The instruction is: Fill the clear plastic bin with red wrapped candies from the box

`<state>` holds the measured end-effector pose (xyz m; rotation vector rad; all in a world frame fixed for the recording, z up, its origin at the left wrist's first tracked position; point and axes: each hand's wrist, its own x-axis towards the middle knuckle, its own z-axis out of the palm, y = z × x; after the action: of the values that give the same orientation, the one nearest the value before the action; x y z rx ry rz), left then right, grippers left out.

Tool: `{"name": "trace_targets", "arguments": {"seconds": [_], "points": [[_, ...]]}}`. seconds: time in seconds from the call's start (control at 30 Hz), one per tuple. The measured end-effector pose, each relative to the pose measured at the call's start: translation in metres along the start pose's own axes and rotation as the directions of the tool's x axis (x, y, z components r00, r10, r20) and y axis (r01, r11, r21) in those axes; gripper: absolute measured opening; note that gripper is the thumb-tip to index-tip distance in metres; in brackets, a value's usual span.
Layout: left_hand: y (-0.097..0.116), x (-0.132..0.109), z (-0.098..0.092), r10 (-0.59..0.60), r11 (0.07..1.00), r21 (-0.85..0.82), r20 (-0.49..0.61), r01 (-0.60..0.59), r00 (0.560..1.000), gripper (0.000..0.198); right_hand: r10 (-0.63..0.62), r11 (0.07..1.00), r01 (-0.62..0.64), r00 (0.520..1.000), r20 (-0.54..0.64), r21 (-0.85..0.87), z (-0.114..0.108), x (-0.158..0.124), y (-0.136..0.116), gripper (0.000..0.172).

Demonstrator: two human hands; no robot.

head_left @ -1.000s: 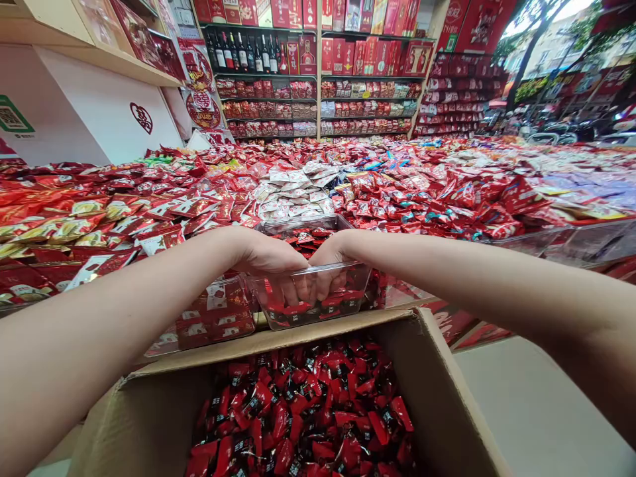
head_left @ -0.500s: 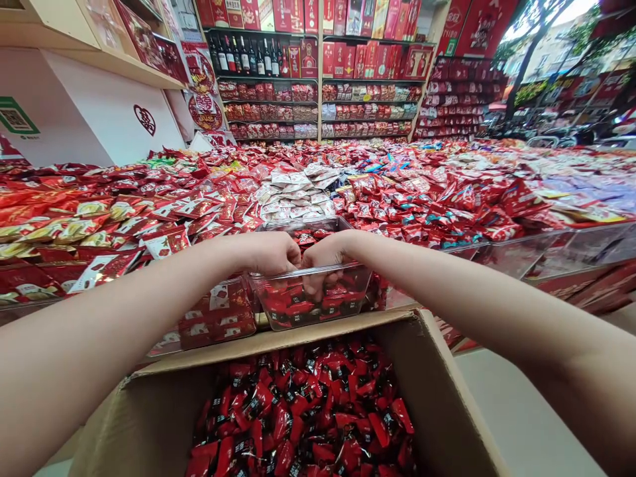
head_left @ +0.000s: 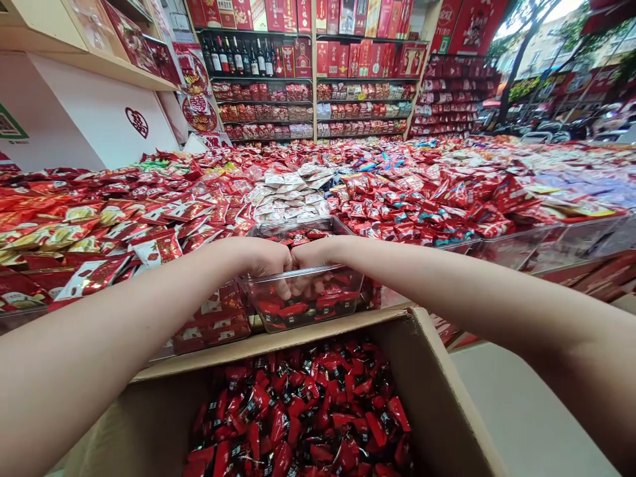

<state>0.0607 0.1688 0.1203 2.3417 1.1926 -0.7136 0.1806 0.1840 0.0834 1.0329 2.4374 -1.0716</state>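
Both of my hands reach down into a clear plastic bin that holds red-and-black wrapped candies. My left hand is at the bin's left side, its fingers curled downward. Close beside it, my right hand bends inward with curled fingers, seen through the front wall. The fingers touch the candies, but what they grip, if anything, is hidden. Below and nearer to me, an open cardboard box contains a heap of the same kind of wrapped candies.
Heaps of packaged sweets spread behind and beside the bin. White packets lie just beyond it. Clear dividers edge the display at right. Shelves with bottles and red boxes stand at the back.
My hands have come closer together and lower inside the bin, the left fingers now showing through its front wall. The view has shifted slightly to the right.
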Motion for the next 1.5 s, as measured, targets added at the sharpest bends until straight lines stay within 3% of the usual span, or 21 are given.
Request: {"name": "trace_targets", "arguments": {"seconds": [0.17,0.37,0.53,0.63,0.8,0.93,1.07,1.37,1.43,1.5], "points": [[0.001,0.001,0.001,-0.062,0.998,0.014,-0.019,0.062,0.998,0.032,0.021,0.998,-0.019,1.000,-0.020,0.067,0.001,-0.002,0.000,0.054],[0.000,0.003,0.004,-0.048,0.999,0.009,-0.042,0.049,0.998,0.037,0.058,0.983,-0.064,0.998,0.037,0.172,0.002,-0.006,0.002,0.051],[-0.002,0.005,0.009,-0.056,0.998,-0.005,-0.036,0.056,0.998,0.038,0.156,0.980,-0.160,0.987,0.044,0.120,0.003,-0.012,-0.007,0.052],[-0.003,0.006,0.010,-0.053,0.999,-0.003,-0.042,0.053,0.998,0.035,0.100,0.991,-0.098,0.995,-0.016,0.096,0.002,-0.019,-0.009,0.053],[-0.003,0.008,0.011,-0.083,0.996,-0.031,-0.031,0.082,0.996,0.034,0.013,1.000,-0.014,0.998,0.065,0.026,0.000,-0.016,-0.003,0.053],[-0.003,0.008,0.012,-0.103,0.994,-0.044,-0.041,0.101,0.994,0.033,0.101,0.994,-0.095,0.988,0.118,-0.051,0.002,-0.007,-0.001,0.052],[-0.004,0.007,0.010,-0.100,0.993,-0.061,-0.012,0.099,0.995,0.033,0.151,0.986,-0.142,0.984,0.094,-0.092,0.003,-0.005,-0.003,0.052],[-0.003,0.006,-0.001,-0.065,0.991,-0.099,0.214,0.088,0.975,0.043,-0.156,0.982,0.144,0.982,0.103,0.119,-0.001,-0.015,-0.003,0.044],[-0.004,0.007,0.002,-0.079,0.989,-0.104,0.214,0.104,0.974,0.044,-0.152,0.985,0.141,0.982,0.112,0.102,-0.001,-0.015,-0.004,0.043],[-0.005,0.008,0.005,-0.094,0.989,-0.097,0.147,0.109,0.985,0.046,-0.106,0.993,0.100,0.987,0.119,0.059,-0.001,-0.015,-0.004,0.044]]}}
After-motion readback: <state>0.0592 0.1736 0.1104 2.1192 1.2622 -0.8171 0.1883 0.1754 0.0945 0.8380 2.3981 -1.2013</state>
